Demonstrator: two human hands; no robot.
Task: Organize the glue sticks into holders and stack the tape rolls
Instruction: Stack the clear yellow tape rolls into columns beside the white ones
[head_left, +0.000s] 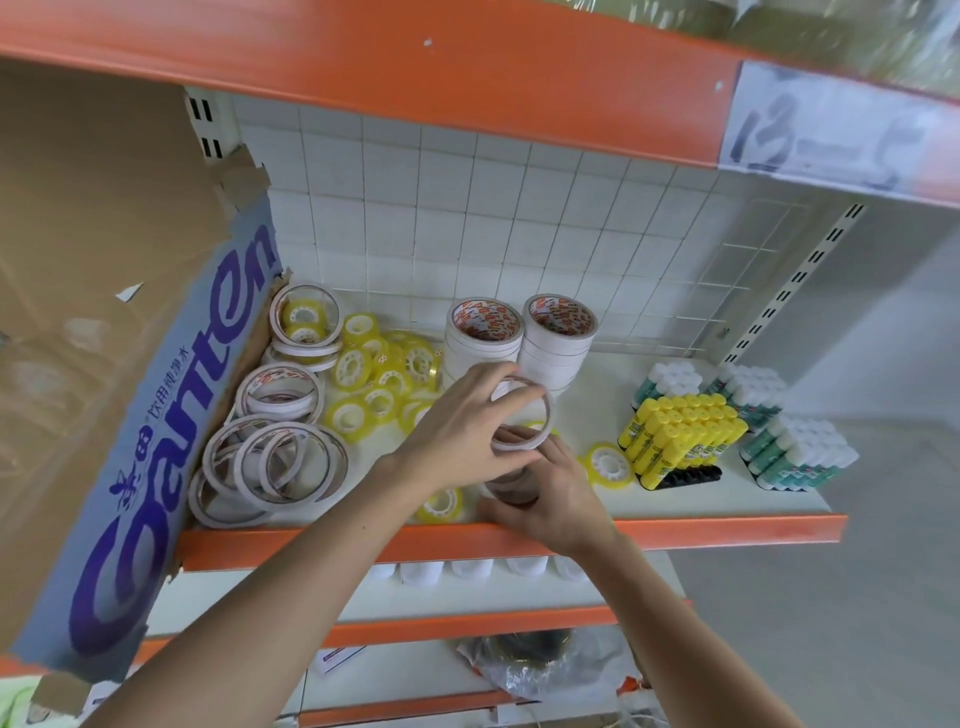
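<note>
At the shelf's orange front edge (727, 530), the right hand (550, 499) curls its fingers round a low stack of white tape rolls (511, 491) standing on the white shelf board; how many rolls that stack holds cannot be told, as the fingers cover it. Just above it the left hand (467, 421) pinches one thin white tape ring (522, 415), held tilted over the stack, its lower rim against the right fingertips. Beside the wrists lie two loose clear yellow tape rolls, one (440, 504) under the left forearm near the edge and one (607, 464) to the right of the hands. Right of that stands a block of yellow-capped glue sticks (680, 428) in a black holder, with three bundles of white-capped green glue sticks (795, 452) beside and behind it. To the left, a heap of thin white rings (270, 462) leans against a cardboard box (156, 415). Farther back lies a pile of clear yellow rolls (384, 364), too jumbled to count, and behind the hands stand two tall stacks of white tape (519, 338) before the wire grid back panel (519, 208).
</note>
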